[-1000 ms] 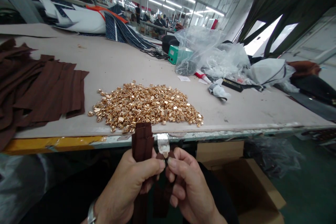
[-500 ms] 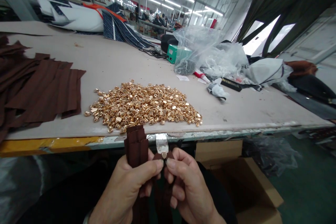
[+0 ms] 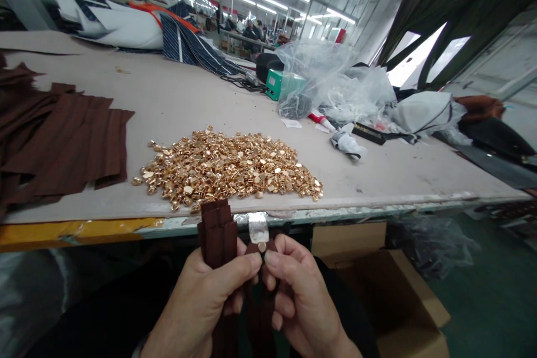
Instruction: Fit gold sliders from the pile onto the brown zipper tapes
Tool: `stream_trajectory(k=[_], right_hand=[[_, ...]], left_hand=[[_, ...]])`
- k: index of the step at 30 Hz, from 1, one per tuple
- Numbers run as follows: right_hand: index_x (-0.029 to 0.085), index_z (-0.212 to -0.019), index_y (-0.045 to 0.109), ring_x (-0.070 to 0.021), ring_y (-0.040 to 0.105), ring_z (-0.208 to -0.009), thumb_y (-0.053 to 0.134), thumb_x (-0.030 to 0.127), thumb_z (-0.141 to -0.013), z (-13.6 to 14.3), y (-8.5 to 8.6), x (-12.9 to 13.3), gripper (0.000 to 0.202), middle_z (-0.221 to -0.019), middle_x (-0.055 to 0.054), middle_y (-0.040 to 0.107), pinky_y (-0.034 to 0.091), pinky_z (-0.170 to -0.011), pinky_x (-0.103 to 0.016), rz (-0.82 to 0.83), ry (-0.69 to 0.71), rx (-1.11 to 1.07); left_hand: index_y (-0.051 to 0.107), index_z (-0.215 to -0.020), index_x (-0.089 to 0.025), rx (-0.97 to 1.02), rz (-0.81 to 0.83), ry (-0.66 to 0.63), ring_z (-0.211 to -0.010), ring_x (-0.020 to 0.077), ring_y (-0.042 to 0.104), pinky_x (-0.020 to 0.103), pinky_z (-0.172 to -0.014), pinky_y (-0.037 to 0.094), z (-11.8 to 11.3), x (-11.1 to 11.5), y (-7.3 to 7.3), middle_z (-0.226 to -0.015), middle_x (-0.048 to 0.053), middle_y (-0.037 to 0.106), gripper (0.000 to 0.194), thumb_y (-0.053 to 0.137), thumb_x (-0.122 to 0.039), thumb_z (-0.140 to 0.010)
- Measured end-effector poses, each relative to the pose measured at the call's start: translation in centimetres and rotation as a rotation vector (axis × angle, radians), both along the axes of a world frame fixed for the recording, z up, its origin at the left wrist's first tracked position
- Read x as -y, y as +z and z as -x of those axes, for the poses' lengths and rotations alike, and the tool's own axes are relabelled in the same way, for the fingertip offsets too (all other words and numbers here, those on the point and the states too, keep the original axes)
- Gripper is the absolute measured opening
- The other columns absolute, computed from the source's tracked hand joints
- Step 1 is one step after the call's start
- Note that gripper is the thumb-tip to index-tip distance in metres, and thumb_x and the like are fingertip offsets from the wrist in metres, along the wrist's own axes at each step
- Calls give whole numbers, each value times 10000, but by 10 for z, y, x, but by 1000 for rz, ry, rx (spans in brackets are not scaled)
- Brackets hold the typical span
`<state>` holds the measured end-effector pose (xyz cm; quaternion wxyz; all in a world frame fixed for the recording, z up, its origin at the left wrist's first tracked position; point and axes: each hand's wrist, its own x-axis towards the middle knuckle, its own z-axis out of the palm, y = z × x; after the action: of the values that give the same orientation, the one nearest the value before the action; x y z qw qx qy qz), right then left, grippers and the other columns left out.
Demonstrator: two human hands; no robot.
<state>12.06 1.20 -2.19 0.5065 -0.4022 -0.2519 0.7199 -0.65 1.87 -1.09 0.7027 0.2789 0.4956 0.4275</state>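
My left hand (image 3: 213, 293) is closed round a folded stack of brown zipper tapes (image 3: 218, 232). Its thumb and forefinger also pinch one side of a separate brown tape (image 3: 253, 248). Opposite it, my right hand (image 3: 304, 291) pinches the other side of this tape, the thumbs almost meeting. Just above the thumb tips sits a small gold zipper slider (image 3: 262, 246), below a silvery metal tab (image 3: 258, 228) at the table edge. Whether the tape ends are inside the slider is hidden by my fingers. Beyond my hands lies a heap of gold zipper sliders (image 3: 235, 165).
More brown zipper tapes (image 3: 71, 134) are piled at the left. A green box (image 3: 274, 85), clear plastic bags (image 3: 352, 95) and a crumpled cloth (image 3: 347, 141) lie at the back right. Below the table edge (image 3: 377, 207) stands an open cardboard box (image 3: 415, 291).
Both hands keep their pinch on the tape at the slider, almost still. The view has shifted very slightly.
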Motion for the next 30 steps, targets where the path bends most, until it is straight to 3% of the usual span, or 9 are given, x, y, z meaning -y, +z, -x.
stream_trajectory(k=[7, 11, 15, 18, 21, 27, 30], right_hand=[[162, -662, 475, 19, 269, -285, 686, 308, -778, -1, -2, -4, 281, -547, 70, 558, 353, -262, -95, -32, -10, -3], [168, -682, 477, 8, 331, -283, 700, 338, -775, -10, -3, -8, 296, -556, 62, 580, 370, -284, -110, -98, 62, 50], [168, -711, 508, -24, 371, -315, 645, 414, -821, -18, 3, -13, 302, -448, 90, 488, 355, -322, -120, -211, 19, 349], [167, -705, 516, -54, 431, -365, 645, 412, -814, -17, 14, -16, 298, -477, 64, 521, 342, -344, -144, -241, 38, 565], [171, -672, 514, -77, 464, -435, 613, 363, -837, -12, 23, -17, 272, -515, 48, 532, 367, -415, -178, -322, 34, 747], [181, -686, 532, -135, 556, -588, 545, 241, -867, -4, 34, -32, 191, -621, 15, 591, 394, -594, -253, -687, -206, 1333], [186, -723, 545, -157, 572, -630, 537, 239, -875, -3, 43, -50, 160, -665, 3, 614, 383, -630, -276, -765, -302, 1523]], left_hand=[[576, -555, -165, -54, -49, -27, -389, 57, 365, 175, -381, 301, -1, -6, 4, -473, -44, 536, 237, 725, -325, -646], [571, -587, -174, -152, -109, -53, -393, 67, 372, 180, -392, 302, -1, -7, 3, -438, -66, 470, 282, 709, -403, -678], [557, -581, -180, -326, -214, -100, -377, 78, 378, 187, -389, 278, 2, -2, -2, -399, -66, 437, 370, 602, -501, -759], [566, -568, -179, -406, -271, -120, -351, 81, 381, 193, -388, 286, 2, 2, 0, -365, -63, 432, 396, 543, -498, -801], [582, -583, -178, -384, -271, -113, -355, 90, 403, 195, -406, 326, 1, 5, 3, -357, -66, 431, 377, 551, -482, -804], [510, -537, -184, -219, -104, -26, -328, 74, 361, 190, -374, 262, -6, 4, -1, -330, -64, 419, 446, 549, -553, -784], [498, -535, -183, -111, -37, 33, -324, 63, 337, 183, -365, 240, -10, 0, -2, -330, -75, 393, 464, 565, -584, -760]])
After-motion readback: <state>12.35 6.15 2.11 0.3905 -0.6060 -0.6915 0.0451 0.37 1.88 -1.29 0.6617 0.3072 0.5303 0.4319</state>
